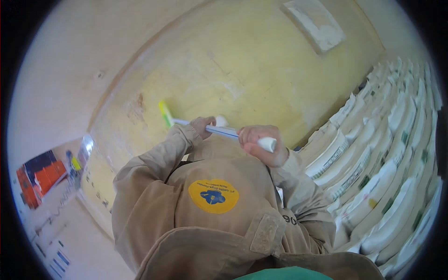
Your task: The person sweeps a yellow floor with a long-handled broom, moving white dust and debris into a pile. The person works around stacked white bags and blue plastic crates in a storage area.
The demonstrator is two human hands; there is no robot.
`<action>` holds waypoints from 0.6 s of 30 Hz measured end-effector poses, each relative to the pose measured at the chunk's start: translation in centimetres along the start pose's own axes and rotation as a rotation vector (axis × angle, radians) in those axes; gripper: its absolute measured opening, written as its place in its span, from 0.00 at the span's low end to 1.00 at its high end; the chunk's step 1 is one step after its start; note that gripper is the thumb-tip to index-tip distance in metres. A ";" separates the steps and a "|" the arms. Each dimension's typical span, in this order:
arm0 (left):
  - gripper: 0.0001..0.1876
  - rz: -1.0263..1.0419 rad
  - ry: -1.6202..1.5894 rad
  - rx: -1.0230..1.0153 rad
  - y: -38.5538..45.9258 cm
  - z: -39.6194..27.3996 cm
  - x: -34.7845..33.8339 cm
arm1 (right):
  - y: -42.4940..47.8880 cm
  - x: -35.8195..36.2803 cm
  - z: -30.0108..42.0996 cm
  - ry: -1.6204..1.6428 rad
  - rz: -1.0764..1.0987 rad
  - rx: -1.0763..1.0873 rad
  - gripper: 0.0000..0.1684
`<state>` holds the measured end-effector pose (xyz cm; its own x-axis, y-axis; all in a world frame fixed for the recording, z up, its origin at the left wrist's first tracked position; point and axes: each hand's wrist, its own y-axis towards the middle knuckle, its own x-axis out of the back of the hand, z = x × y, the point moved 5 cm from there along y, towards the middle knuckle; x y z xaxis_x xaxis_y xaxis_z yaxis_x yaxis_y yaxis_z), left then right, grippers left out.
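A long-handled floor tool, a broom or a squeegee, lies slantwise before my body. Its pole [224, 131] is white with blue stripes. My left hand [203, 127] is closed round the pole, nearer the head. Close to the white end cap [267, 144], my right hand [260, 141] grips the same pole. The yellow-green head [166, 113] is beyond my left forearm, low over or on the yellowish floor [210, 77]; contact is unclear. Just past the pole a rounded white thing [221, 121], possibly the toe of a shoe, shows.
Stacked white sacks [378, 168] rise along the right. A pale flat slab or panel [316, 24] lies at the upper right. Walls curve round the floor at the left and top. Orange containers [49, 178] stand at the far left, beside what looks like a person [73, 162].
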<state>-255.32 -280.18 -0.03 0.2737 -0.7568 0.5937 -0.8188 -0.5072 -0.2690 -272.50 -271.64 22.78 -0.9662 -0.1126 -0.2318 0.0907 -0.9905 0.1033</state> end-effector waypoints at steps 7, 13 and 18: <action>0.05 -0.439 -0.270 -0.386 15.0 -6.6 -1.5 | 7.8 1.4 6.8 -0.458 0.440 0.039 0.06; 0.04 -0.477 -0.422 -0.519 26.7 -2.3 -1.7 | 13.1 1.6 0.3 -0.808 0.607 0.031 0.11; 0.09 -0.547 -0.186 -0.439 25.1 -11.1 10.0 | 18.2 5.7 13.5 -0.594 0.487 0.398 0.11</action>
<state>-278.72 -295.97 7.55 0.7515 -0.5195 0.4067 -0.6565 -0.6503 0.3823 -279.62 -289.28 36.44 -0.8179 -0.3474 0.4586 0.5431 -0.7292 0.4163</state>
